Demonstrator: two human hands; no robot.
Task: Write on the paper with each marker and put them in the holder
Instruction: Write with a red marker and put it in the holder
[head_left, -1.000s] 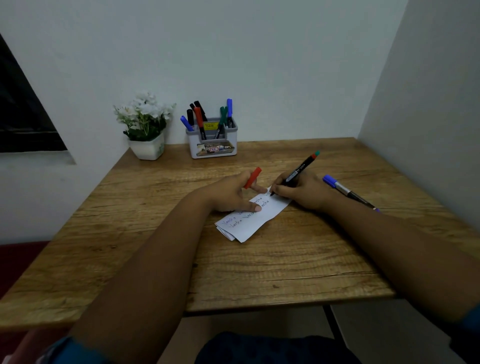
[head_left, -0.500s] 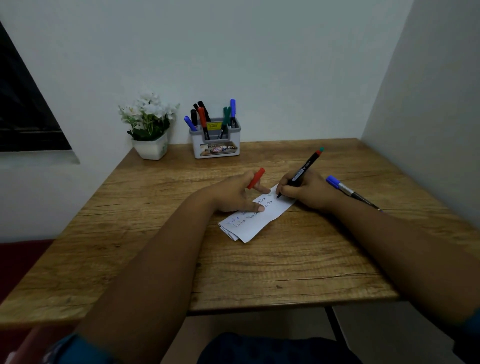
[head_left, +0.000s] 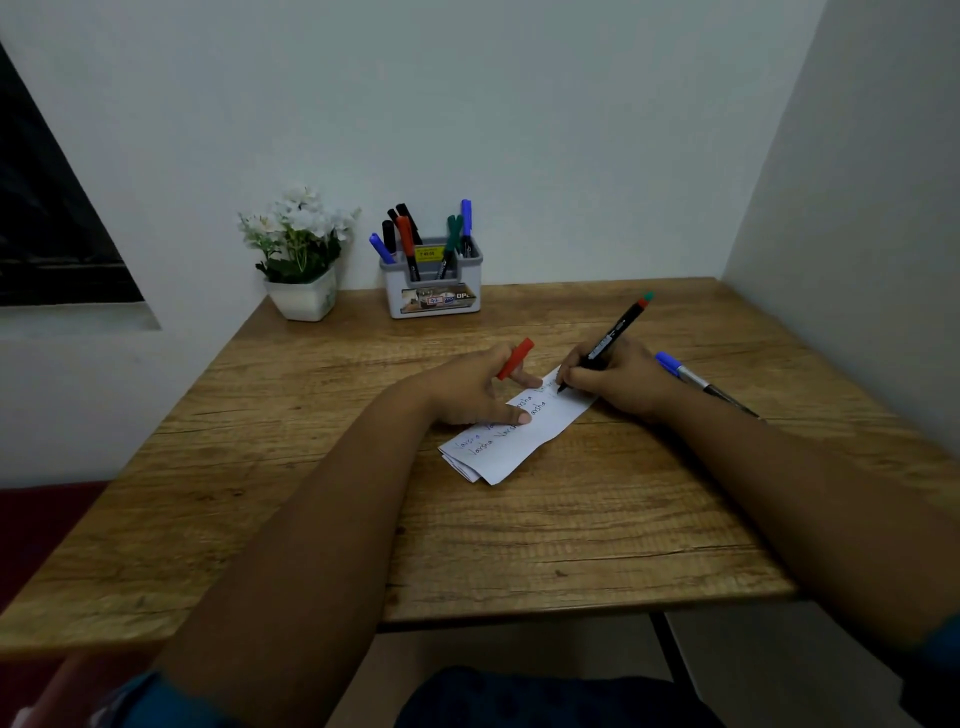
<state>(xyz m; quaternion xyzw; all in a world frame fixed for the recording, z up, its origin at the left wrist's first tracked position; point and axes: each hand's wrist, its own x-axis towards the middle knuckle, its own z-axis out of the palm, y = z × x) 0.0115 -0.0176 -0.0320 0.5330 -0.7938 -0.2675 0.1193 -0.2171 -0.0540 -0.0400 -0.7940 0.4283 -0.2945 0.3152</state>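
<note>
A folded white paper (head_left: 524, 441) with several written words lies in the middle of the wooden table (head_left: 545, 545). My left hand (head_left: 472, 387) presses the paper down with thumb and a fingertip and holds a red marker cap (head_left: 515, 358) between its fingers. My right hand (head_left: 618, 376) grips a black marker (head_left: 613, 335) with a red-and-green end, its tip touching the paper's far end. A blue-capped marker (head_left: 691, 379) lies on the table just right of my right hand. The grey holder (head_left: 434, 283) at the back holds several markers.
A white pot of white flowers (head_left: 301, 260) stands left of the holder against the back wall. A side wall runs close along the table's right edge. The table's front edge is near my body.
The marker tip has shifted slightly along the far end of the paper as my right hand writes. My left hand has stayed on the paper with the red cap.
</note>
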